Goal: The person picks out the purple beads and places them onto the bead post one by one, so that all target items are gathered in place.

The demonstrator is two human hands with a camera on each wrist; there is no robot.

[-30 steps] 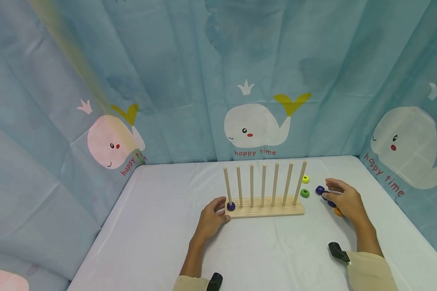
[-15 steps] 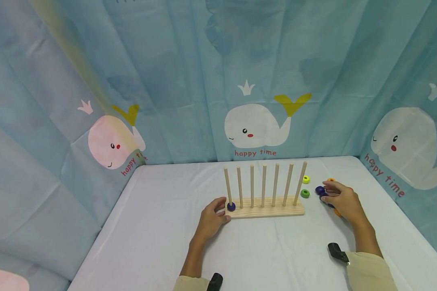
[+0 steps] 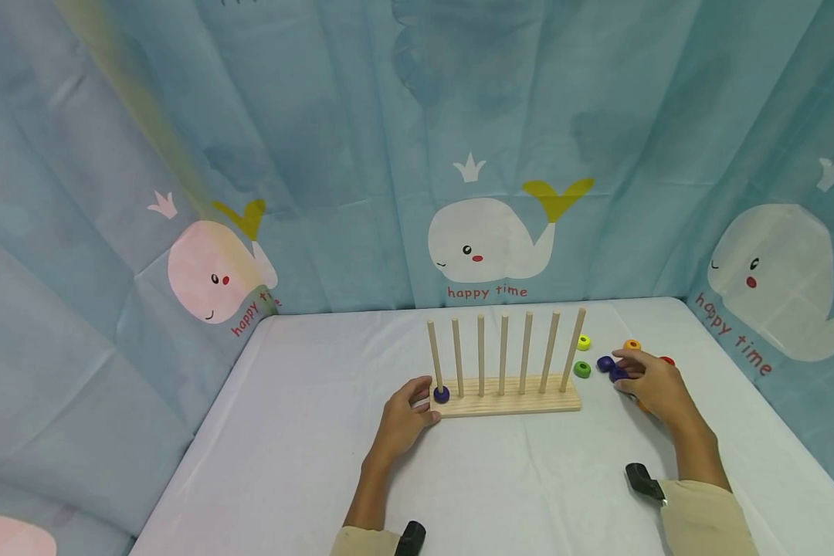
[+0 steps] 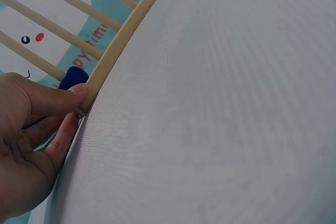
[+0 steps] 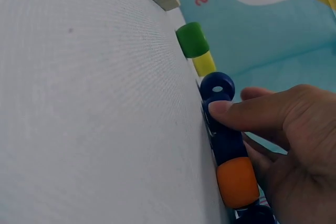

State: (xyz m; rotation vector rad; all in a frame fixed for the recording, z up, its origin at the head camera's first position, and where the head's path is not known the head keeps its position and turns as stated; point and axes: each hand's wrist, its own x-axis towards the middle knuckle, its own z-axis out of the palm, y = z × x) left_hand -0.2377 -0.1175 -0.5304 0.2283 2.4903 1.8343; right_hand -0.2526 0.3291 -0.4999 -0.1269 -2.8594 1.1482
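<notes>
My left hand (image 3: pixel 398 421) grips the left end of a wooden peg rack (image 3: pixel 503 405), thumb and fingers pinching the base edge in the left wrist view. Several upright pegs rise from it, and a dark blue bead (image 3: pixel 441 395) sits at the foot of the leftmost peg. To the right of the rack, my right hand (image 3: pixel 662 386) pinches a dark blue bead (image 3: pixel 618 375), thumb pressed on its near side. Against it lies another dark blue bead (image 3: pixel 605 364). An orange bead (image 5: pixel 238 182) shows below the thumb in the right wrist view; the hand partly hides more beads.
Between the rack and my right hand lie a green bead (image 3: pixel 581 371) and a yellow bead (image 3: pixel 583 346). Behind that hand are another orange bead (image 3: pixel 632 347) and a red bead (image 3: pixel 668 361). A whale-print curtain (image 3: pixel 333 154) hangs behind the white-covered table (image 3: pixel 285 425).
My right hand has shifted slightly left, and the dark blue beads at its fingertips have slid a little left. The orange and red beads behind it have come into view. The left hand stays put.
</notes>
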